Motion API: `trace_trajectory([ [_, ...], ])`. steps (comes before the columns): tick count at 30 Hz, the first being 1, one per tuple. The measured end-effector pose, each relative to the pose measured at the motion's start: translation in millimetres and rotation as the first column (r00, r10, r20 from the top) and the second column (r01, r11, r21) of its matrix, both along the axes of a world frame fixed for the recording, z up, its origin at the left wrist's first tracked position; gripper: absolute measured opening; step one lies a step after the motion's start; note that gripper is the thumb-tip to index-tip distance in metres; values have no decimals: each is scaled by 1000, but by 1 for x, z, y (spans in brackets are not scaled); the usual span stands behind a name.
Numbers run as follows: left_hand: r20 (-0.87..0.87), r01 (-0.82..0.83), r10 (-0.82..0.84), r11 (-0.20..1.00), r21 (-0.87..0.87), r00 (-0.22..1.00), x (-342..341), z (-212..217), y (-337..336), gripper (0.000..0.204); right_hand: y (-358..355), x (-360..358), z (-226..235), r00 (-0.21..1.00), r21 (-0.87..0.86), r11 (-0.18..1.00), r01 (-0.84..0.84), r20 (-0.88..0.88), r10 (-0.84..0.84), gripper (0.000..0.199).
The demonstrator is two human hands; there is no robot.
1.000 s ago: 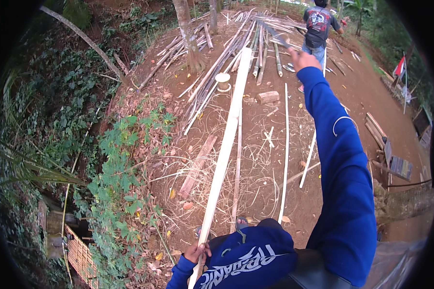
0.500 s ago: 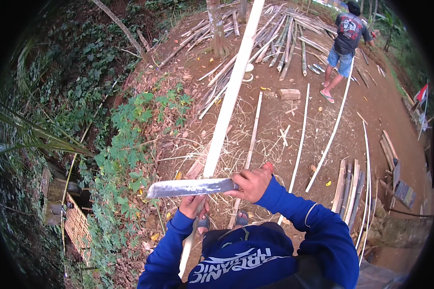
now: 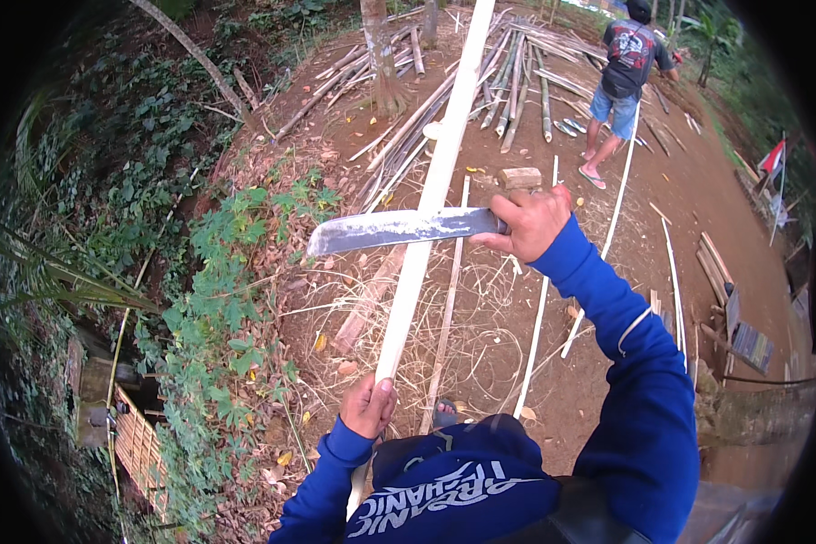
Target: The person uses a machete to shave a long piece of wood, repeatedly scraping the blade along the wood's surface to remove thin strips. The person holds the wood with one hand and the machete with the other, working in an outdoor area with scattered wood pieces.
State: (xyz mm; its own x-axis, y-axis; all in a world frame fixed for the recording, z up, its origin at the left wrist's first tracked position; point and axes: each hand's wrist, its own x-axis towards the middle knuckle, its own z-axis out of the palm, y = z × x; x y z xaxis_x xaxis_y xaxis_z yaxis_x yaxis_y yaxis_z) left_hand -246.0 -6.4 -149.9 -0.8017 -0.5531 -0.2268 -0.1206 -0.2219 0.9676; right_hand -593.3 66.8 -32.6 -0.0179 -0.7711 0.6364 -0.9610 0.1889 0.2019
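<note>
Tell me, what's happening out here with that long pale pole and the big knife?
A person in blue sleeves is working a long pale pole with bare hands. The left hand grips the pole near its lower end, while the right hand holds a broad-bladed knife crosswise over the pole, blade pointing to the person's left. On the dirt ground lie thin pale strips and, farther off, a pile of bamboo poles. Another person stands by that pile, back turned.

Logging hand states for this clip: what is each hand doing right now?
Left hand: closed around the near end of the long pale bamboo strip.
Right hand: closed on the handle of the machete, blade across the strip.
</note>
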Motion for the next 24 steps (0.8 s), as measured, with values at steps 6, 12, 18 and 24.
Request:
trace_trajectory([
  [6,-71,-4,11,995,97,997,2,8,-2,31,2,40,5,986,74,987,-141,-76,146,53],
  [12,-45,8,-6,998,54,999,5,15,1,32,-4,-8,25,996,-13,996,88,16,-88,48],
  [18,-61,-7,17,988,151,998,12,0,3,29,1,31,15,961,184,965,-185,-171,217,54],
  [24,-38,108,-103,981,160,994,14,-10,13,30,-10,-79,72,908,-1,908,418,33,-418,57],
])
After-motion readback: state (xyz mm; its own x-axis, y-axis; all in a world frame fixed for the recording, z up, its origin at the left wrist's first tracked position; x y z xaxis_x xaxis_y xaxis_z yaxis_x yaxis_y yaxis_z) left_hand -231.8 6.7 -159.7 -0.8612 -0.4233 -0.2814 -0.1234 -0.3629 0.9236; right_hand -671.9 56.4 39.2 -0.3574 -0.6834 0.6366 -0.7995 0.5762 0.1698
